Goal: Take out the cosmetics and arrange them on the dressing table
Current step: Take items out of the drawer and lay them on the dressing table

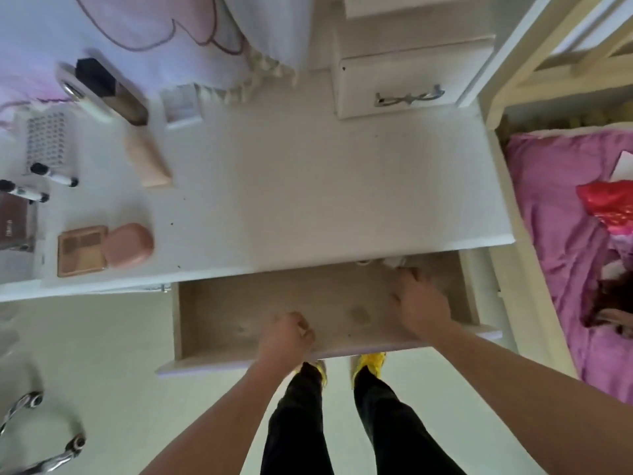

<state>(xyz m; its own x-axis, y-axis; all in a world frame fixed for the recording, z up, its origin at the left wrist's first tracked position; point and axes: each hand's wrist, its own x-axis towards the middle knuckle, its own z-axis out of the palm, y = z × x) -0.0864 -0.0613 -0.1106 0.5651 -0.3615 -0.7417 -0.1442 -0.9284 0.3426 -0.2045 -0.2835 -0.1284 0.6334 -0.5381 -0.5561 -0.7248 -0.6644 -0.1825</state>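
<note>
The white dressing table (308, 186) has its wooden drawer (260, 313) pulled out below the front edge. My right hand (421, 303) reaches deep into the drawer's back right corner, fingers stretched toward small blurred items (394, 261) half hidden under the tabletop. My left hand (287, 332) hovers over the drawer's front part with its fingers curled; I see nothing in it. On the table's left lie an eyeshadow palette (82, 250), a pink compact (128, 245), a peach tube (149, 162), two black-capped pens (53, 174) and a dark bottle (109, 90).
A small drawer unit with a silver handle (407, 96) stands at the table's back right. A bed with a pink sheet (555, 241) and a red bag (606, 200) lies to the right. A chrome chair base (41, 440) sits on the floor at lower left.
</note>
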